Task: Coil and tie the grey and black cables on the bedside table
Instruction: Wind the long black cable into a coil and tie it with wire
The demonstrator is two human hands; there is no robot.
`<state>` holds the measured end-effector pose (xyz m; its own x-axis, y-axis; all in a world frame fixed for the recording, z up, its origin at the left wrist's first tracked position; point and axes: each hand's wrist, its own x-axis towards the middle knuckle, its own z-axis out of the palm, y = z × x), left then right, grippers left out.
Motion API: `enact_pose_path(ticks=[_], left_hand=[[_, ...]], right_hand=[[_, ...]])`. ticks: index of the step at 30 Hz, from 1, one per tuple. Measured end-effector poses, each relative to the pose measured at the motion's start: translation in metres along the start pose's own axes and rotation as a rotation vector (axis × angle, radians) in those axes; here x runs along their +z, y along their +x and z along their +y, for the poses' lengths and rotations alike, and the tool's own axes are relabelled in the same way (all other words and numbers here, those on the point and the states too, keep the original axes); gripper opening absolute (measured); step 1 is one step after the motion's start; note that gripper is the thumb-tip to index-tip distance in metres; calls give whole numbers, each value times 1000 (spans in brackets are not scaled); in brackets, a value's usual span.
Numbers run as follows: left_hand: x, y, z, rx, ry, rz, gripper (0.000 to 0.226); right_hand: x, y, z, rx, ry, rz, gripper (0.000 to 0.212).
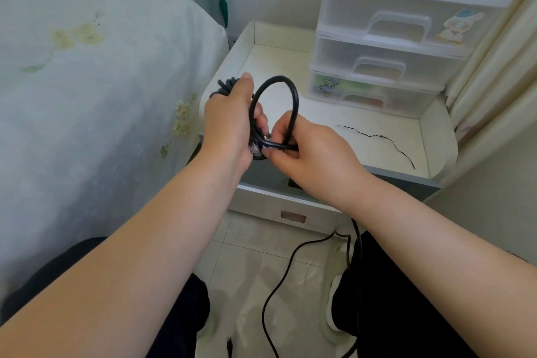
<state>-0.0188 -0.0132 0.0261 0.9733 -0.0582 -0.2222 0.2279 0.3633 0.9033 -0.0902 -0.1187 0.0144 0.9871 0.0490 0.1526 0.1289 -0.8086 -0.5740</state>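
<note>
Both grips closed on black cable (293, 96): left hand (229, 122) clutches the coil, right hand (313, 151) pinches its loop, above bench (377, 136) front edge. Thin black tie (377, 136) lies beyond; drawer unit (392, 46) behind.

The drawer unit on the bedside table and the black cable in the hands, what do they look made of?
Drawer unit: looks like frosted, translucent plastic, since dim shapes show through the drawer fronts, with a white opaque frame. Black cable: seems to have a smooth rubber or plastic jacket, slightly glossy, bending into a loop without kinking; which of the two is unclear.
</note>
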Motion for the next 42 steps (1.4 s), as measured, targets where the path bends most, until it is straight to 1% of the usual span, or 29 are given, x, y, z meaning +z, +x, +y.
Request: enact_pose_path(ticks=[2, 4, 6, 9, 14, 16, 17, 19, 21, 22, 24, 26, 27, 29, 31, 34, 36, 37, 38, 39, 40, 42], left_hand=[[1, -1, -1, -6, 22, -23, 36], [2, -1, 0, -17, 39, -34, 41], [3, -2, -2, -57, 88, -31, 47], [4, -3, -9, -64, 288, -40, 49], [3, -3, -11, 38, 411, -134, 59], [0, 1, -15, 93, 472, -189, 66], [-1, 2, -16, 113, 515, -208, 64], [-2, 3, -20, 125, 605, -256, 60], [-1, 3, -24, 92, 632, -302, 58], [0, 2, -24, 45, 622, -328, 57], [2, -3, -25, -63, 623, -435, 55], [3, -6, -25, -137, 627, -528, 61], [4, -7, -23, -157, 626, -534, 63], [6, -11, -19, -151, 642, -524, 60], [7, -17, -18, -114, 714, -545, 61], [5, -25, -21, -66, 878, -624, 70], [3, -26, -22, -20, 965, -705, 78], [2, -25, -22, -5, 992, -746, 78], [0, -22, -22, 4, 1010, -782, 73], [-1, -20, -22, 11, 1028, -810, 63], [-2, -18, -22, 19, 1052, -824, 53], [-3, -15, -21, 28, 1089, -810, 37]], right_hand=[[1, 1, 0, 34, 179, 63, 20], [2, 0, 0, 5, 251, 95, 19], [4, -2, -2, -52, 256, 102, 21], [7, -4, 0, -115, 246, 118, 25], [9, -5, 2, -198, 212, 192, 32], [11, -4, 1, -199, 209, 217, 35], [11, -4, 2, -191, 216, 228, 36], [10, -1, 3, -155, 230, 261, 36], [6, 2, 3, -83, 222, 324, 38], [3, 5, 3, -34, 212, 352, 40], [-5, 11, 6, 66, 165, 377, 43], [-12, 15, 10, 135, 105, 360, 46], [-15, 17, 12, 160, 78, 344, 49], [-18, 21, 17, 204, 23, 321, 57], [-21, 25, 24, 243, -44, 293, 62], [-20, 30, 37, 300, -137, 205, 57], [-18, 32, 40, 316, -170, 157, 59], [-18, 32, 40, 328, -160, 140, 61], [-19, 33, 40, 341, -124, 123, 62], [-21, 34, 41, 357, -54, 104, 62], [-25, 33, 42, 379, 60, 83, 59], [-36, 33, 49, 451, 416, 45, 48]])
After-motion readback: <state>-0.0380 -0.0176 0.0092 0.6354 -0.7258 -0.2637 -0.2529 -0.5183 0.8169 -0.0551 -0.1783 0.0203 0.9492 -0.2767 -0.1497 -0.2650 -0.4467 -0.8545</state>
